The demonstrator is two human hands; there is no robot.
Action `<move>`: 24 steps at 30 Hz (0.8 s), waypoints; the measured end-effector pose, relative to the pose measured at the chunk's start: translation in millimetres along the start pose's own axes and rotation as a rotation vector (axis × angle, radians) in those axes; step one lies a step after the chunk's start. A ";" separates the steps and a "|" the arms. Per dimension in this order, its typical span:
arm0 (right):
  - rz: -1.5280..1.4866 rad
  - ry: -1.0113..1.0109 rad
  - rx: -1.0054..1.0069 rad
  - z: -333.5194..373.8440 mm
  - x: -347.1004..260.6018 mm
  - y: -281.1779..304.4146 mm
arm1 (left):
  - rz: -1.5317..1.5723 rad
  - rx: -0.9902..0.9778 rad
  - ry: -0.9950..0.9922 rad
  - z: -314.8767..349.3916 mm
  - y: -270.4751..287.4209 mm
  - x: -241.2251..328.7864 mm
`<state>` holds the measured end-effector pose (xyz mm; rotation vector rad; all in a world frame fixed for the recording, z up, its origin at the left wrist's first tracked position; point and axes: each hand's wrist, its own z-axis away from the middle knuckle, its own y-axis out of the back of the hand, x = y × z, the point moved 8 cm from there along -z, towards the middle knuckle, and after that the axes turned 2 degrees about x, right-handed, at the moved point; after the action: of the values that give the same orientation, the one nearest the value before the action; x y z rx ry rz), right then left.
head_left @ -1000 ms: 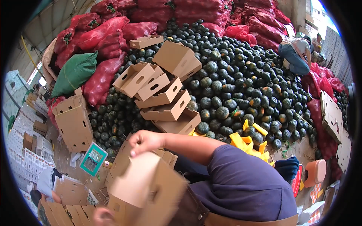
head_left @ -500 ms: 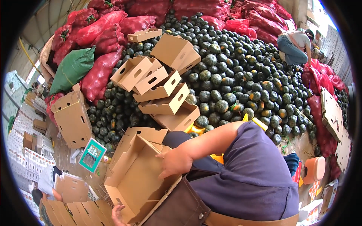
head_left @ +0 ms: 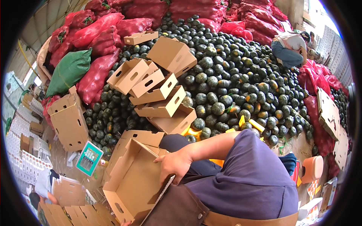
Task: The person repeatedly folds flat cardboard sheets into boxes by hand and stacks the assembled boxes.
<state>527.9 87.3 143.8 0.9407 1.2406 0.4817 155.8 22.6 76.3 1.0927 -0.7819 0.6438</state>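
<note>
An open cardboard box with hand holes lies tilted in front of me, its inside facing up. My right hand is closed over its right side wall, with the index finger reaching inward and the other fingers bent at the upper edge. Only the fingertips of my left hand show at the lower picture edge, curled against the near end of the box; the rest of that hand is out of the picture. A brown apron covers my lap beside the box.
A large heap of dark green squashes fills the middle. Several cardboard boxes are stacked loosely on it. Red mesh sacks and a green sack stand behind. A scale display is at left, an orange stool at right. Other people work farther off.
My right hand has gone from inside the box to its right side wall and taken hold there. My left hand has shifted lower and right along the near end. The view has shifted slightly.
</note>
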 end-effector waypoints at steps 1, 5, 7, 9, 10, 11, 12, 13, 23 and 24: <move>-0.026 0.020 0.101 1.6 2.8 -0.8 | -0.331 -0.078 -0.080 -1.8 -5.0 10.9; -0.057 0.002 0.153 6.3 6.1 1.9 | -0.990 -0.203 -0.342 -1.5 -23.8 80.8; -0.075 -0.066 0.153 -0.9 28.9 -7.4 | -0.945 -0.128 -0.491 -1.0 -32.2 121.9; -0.533 -0.151 0.324 7.0 24.9 8.7 | -0.774 0.051 -0.415 -12.4 -20.3 110.5; -0.768 -0.116 0.431 8.0 24.4 13.2 | -0.557 0.192 -0.295 -21.4 -7.3 89.5; -0.866 -0.087 0.670 6.6 35.2 15.4 | -0.236 0.365 -0.183 -26.4 4.5 64.8; -0.961 -0.054 0.903 2.6 49.4 12.0 | 0.098 0.536 -0.108 -30.0 8.3 43.6; -0.982 -0.041 1.055 0.7 56.4 12.8 | 0.341 0.663 -0.090 -33.0 7.7 30.3; 0.235 -0.269 -0.235 -39.6 17.6 -24.2 | -0.771 -0.405 -0.042 -52.7 -66.9 102.6; 0.220 -0.232 -0.356 -49.1 22.1 -37.6 | -0.784 -0.496 -0.079 -59.9 -73.3 97.4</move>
<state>481.8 99.8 98.7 0.8042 0.8119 0.7197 283.3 61.9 102.2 0.8654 -0.4762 -0.2507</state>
